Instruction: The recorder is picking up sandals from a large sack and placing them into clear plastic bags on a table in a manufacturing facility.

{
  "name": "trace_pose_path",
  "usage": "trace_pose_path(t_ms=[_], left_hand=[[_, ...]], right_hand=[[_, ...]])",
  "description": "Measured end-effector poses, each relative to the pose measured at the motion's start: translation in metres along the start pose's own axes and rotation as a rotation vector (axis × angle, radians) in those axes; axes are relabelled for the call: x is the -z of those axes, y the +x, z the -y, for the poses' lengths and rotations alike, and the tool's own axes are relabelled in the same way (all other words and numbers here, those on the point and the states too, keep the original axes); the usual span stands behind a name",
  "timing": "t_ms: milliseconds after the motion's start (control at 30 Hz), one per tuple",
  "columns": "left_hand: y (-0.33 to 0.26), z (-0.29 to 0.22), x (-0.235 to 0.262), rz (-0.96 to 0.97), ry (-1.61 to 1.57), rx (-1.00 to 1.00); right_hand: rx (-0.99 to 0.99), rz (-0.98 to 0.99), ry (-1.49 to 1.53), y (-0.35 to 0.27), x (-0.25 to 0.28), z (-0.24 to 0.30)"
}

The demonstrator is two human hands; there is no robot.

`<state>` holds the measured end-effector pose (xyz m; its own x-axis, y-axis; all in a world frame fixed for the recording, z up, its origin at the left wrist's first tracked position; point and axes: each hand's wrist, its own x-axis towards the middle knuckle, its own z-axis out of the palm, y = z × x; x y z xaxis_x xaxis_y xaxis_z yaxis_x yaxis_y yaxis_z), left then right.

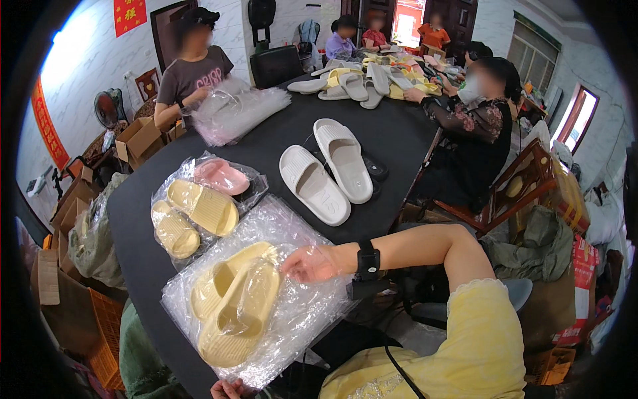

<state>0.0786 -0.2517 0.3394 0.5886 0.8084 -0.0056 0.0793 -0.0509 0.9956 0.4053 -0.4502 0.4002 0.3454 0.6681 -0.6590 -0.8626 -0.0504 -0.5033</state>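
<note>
A pair of yellow slippers lies on a stack of clear plastic bags at the near edge of the table, with film over part of the pair. My right hand is beside the slippers' upper end, its fingers curled on the plastic bag and partly covered by shiny film. Down at the lower edge of the picture, my left hand has its fingers bent at the bag's near corner; much of that hand is out of view. A black band circles my right wrist.
Bagged yellow slippers and a pink slipper lie left of the stack. Grey slippers sit mid-table, before a far slipper pile. A person opposite handles plastic bags; another sits at right. Cartons stand left.
</note>
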Motion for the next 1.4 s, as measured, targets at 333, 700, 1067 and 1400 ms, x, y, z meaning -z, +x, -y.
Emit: trace_pose_path(t_ms=[333,700,1067,1400], left_hand=[[0.000,-0.007,-0.005,-0.013,-0.026,0.050],[-0.003,-0.011,-0.006,-0.023,-0.026,0.073],[-0.001,-0.010,-0.007,-0.026,-0.049,0.087],[-0.007,-0.021,-0.005,-0.005,0.018,0.069]], right_hand=[[0.071,0.333,-0.008,0.031,0.033,-0.002],[0.241,0.359,-0.109,0.043,0.025,0.010],[0.106,0.205,0.013,0.036,0.020,0.028],[0.597,0.010,-0.531,0.032,0.021,0.021]])
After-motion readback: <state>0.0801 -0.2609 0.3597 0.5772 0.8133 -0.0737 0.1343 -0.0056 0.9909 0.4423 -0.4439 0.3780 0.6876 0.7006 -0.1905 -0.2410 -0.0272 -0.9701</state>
